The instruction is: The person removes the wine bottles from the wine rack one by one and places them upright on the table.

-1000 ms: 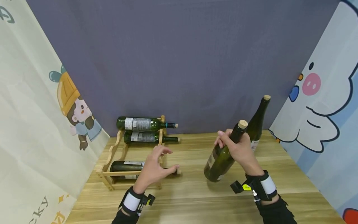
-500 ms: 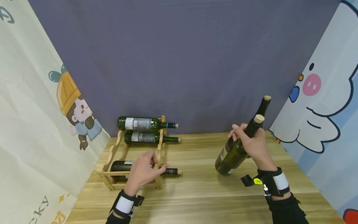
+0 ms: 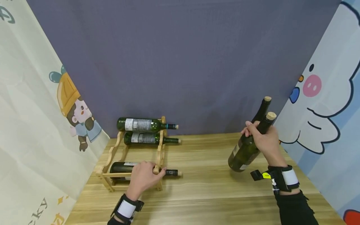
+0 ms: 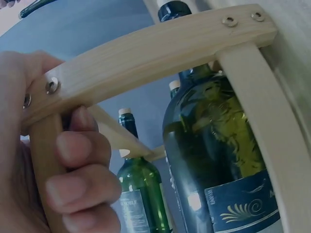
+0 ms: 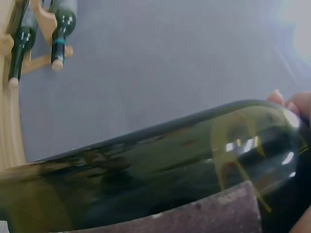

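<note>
Wooden rack (image 3: 122,174) sits left on the table (image 3: 202,193), its shelved bottles (image 3: 140,125) liable to roll if the left hand (image 3: 144,176), curled round the near corner, tugs hard, and over right a tilted bottle (image 3: 245,152), neck clasped in the right hand (image 3: 267,141), could topple the standing bottle (image 3: 261,110) if swung back.

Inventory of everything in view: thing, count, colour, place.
Rack: 1, light wood, left side
Racked bottles: 3, green, lying in rack
Held bottle: 1, green, tilted, right side
Other bottle: 1, green, behind held bottle
Corks: 5, tan, bottle mouths
Table: 1, wooden, below
Backdrop: 1, greyish purple, behind
Cartoon cloths: 2, cream left, blue and white right
Wrist straps: 2, black and white, wrists
Sleeves: 2, black, forearms
Left hand: 1, bare, gripping rack's near corner
Right hand: 1, bare, round held bottle
</note>
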`<state>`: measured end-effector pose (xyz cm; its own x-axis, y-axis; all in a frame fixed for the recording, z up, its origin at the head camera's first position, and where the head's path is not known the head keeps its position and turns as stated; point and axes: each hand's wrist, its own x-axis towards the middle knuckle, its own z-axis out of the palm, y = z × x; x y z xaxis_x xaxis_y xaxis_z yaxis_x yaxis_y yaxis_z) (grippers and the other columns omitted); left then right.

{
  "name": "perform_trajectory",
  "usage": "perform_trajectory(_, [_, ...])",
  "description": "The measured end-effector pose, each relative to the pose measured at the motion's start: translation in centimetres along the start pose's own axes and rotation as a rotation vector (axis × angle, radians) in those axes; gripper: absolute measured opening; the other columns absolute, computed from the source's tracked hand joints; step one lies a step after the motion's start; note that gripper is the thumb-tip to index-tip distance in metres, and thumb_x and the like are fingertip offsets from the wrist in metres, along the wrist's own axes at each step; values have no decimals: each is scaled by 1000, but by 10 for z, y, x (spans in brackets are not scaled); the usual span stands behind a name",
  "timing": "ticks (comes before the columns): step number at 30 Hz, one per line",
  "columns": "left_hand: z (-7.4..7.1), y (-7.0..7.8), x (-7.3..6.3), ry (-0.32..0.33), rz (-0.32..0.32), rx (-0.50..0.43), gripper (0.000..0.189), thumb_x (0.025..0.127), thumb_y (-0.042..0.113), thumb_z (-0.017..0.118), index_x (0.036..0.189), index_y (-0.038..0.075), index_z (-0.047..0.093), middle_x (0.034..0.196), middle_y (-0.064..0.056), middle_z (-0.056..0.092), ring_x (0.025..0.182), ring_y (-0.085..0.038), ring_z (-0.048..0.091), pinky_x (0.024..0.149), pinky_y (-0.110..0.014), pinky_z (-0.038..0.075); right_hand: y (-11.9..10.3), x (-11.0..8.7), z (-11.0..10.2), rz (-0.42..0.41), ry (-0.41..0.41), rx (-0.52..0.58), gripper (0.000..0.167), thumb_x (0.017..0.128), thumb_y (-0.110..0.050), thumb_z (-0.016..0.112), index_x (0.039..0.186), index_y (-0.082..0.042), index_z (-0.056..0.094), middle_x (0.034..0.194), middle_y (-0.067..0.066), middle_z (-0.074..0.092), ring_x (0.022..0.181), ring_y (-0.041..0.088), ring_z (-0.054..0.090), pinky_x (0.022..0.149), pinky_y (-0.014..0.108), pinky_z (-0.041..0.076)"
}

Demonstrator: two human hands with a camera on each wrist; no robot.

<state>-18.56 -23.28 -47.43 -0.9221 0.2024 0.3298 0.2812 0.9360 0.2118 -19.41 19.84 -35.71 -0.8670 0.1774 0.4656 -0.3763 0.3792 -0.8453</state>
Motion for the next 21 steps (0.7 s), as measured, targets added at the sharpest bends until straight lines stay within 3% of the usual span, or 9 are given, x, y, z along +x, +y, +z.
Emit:
perform_trajectory(9, [9,0,-1,62,19,33,57,82,37,66,52,24,20,53,11,10,47,-8,10,46,-25,7,24,9,-15,86,59,-57,51,101,-40,61,88,9,61,73,-9,69,79,7,72,84,17,51])
perform_trajectory(17, [10,1,-2,78,5,12,58,82,37,68,49,25,22,50,13,10,44,-6,9,44,-24,7,47,14,-23,130,69,-139,54,100,-47,61,88,5,67,76,-11,74,82,0,71,82,16,46])
perform_trajectory(21, [9,1,-1,68,-2,11,58,82,37,69,49,25,23,50,13,12,43,-6,11,43,-24,8,55,15,-28,170,103,-185,58,98,-54,59,90,3,68,76,-19,73,81,-4,69,82,16,45])
